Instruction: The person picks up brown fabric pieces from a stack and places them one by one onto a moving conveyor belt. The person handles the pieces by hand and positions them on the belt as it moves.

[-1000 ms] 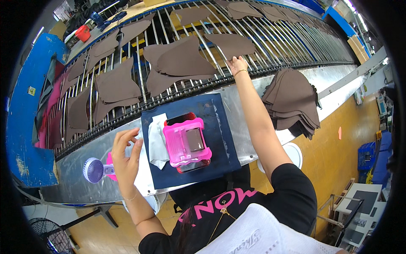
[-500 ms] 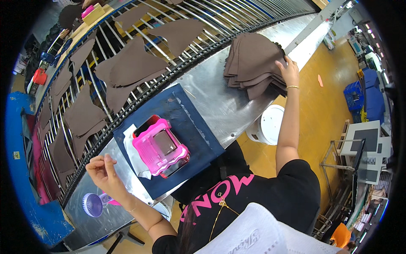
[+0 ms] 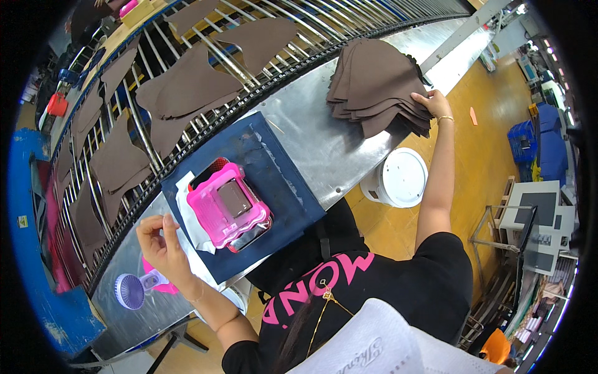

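At the metal table's far right, my right hand pinches the right edge of a fanned stack of dark brown cut pieces. How many layers its fingers grip cannot be seen. My left hand hovers over the near left part of the table, its fingers loosely curled and apart, with nothing visible in them. Beside it, a pink plastic basket with a dark brown block in it stands on a dark blue board. White paper lies partly under the basket.
Beyond the table runs a rack of metal rods carrying several brown pieces. A purple hand fan lies at the table's left end. A white lidded bucket stands on the floor below the stack. A blue machine frame borders the left.
My right hand has shifted a little outward and down along the stack's edge, its fingers now closed on it. My left hand has moved slightly, its fingers more curled. The view has shifted slightly.
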`<state>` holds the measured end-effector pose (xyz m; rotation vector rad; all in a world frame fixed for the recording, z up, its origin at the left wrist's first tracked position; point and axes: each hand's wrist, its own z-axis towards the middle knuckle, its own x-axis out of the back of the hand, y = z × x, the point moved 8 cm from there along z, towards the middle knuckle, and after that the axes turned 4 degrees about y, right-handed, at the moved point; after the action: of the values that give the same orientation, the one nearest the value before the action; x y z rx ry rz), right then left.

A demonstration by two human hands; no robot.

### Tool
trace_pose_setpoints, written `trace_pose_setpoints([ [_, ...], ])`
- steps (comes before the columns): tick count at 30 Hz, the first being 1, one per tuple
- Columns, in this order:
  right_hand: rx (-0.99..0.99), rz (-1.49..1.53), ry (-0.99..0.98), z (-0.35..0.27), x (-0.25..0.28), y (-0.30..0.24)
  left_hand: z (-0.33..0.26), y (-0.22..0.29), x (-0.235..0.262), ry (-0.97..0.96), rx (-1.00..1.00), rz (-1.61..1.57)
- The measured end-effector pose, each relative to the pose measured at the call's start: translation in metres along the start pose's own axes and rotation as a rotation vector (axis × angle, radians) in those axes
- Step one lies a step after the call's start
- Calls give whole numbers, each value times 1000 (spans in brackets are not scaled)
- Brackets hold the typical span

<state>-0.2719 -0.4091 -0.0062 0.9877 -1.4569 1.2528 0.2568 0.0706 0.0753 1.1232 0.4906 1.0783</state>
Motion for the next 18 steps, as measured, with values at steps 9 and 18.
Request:
trace_pose_setpoints([
  [9,448,96,249,-100,107,-116,-4,3,6,-13,-7,50],
  [18,693,1384,45,-224,132,-222,28,28,-45,-115,-146,70],
])
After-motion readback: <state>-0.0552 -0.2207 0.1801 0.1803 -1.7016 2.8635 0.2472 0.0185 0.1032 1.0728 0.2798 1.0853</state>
